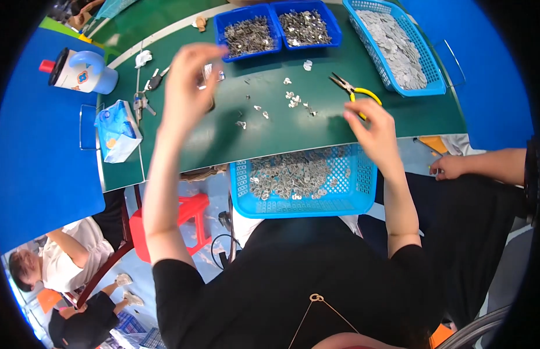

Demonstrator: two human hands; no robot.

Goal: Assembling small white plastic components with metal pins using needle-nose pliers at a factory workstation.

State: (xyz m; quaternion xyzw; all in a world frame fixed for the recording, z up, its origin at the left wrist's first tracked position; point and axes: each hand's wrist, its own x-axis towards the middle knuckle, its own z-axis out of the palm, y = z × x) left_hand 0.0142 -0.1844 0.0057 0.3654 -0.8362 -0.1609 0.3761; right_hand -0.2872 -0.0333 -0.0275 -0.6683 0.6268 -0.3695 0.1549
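In the head view, the left hand (188,87) hovers above the green table (305,131), fingers half curled. The right hand (376,131) is loosely bent just beside the yellow-handled pliers (351,89). I cannot tell if either holds anything. Small metal pieces (294,102) lie between them; near is a light-blue basket (305,208), far are two blue bins (252,56).

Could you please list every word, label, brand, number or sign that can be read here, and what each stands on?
None can be read.
Blue-and-white soft plastic packet: coloured print; any lettering is too small and blurred.
White-and-blue tumbler with a handle: a decorative motif, no legible lettering.
Metal pliers with yellow handles: no marking legible.
Light-blue perforated plastic basket at the lap: no label visible.
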